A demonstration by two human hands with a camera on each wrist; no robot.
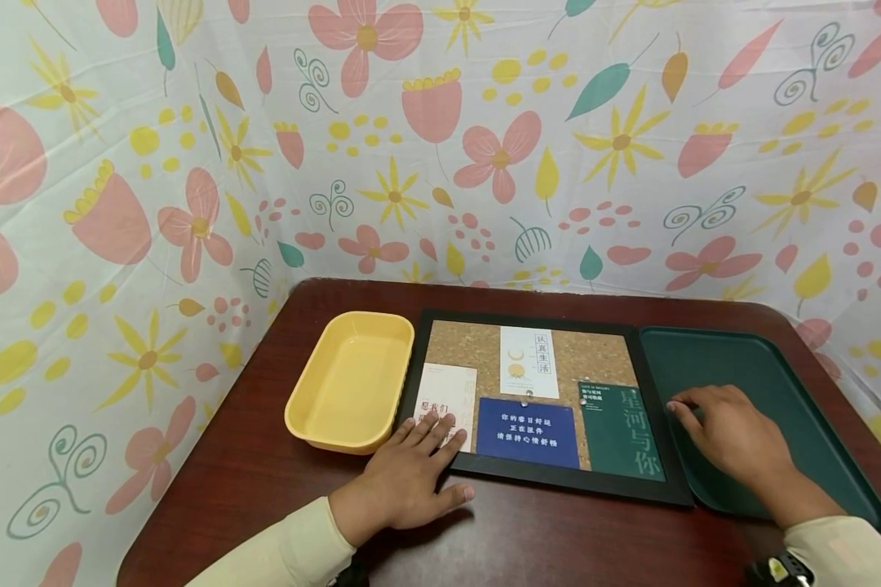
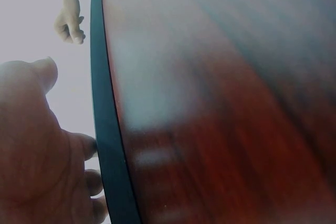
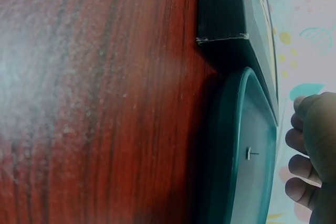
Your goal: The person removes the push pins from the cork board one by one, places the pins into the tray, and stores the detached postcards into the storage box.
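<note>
the left hand (image 1: 404,479), fingers spread wide, lies over a pale card (image 1: 453,387) at the near left corner of the cork board (image 1: 602,352). the right hand (image 1: 736,432) is above the green tray (image 1: 741,352) on the right, fingers bent; whether they pinch anything, i cannot tell. a pin (image 3: 249,153) sits in the tray.

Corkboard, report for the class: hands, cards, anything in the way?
Left hand on corkboard, fingers partly covering leftmost card. Right hand over green tray, grip unclear. Four cards up; pin in tray.
</note>
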